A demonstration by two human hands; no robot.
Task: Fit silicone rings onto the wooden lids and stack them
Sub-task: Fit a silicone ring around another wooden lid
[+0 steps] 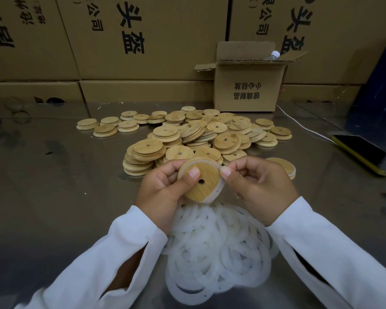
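The left hand point(163, 188) holds a wooden lid point(198, 179) up over the counter point(54, 175), thumb pressed on its flat face. The right hand point(256, 186) pinches the silicone ring point(218, 188) at the lid's right edge. The ring looks soft and stretchy, so grip it at the rim and roll it on. The lid looks light and stiff. More rings point(216, 248) lie below, and loose lids point(187, 134) are piled behind.
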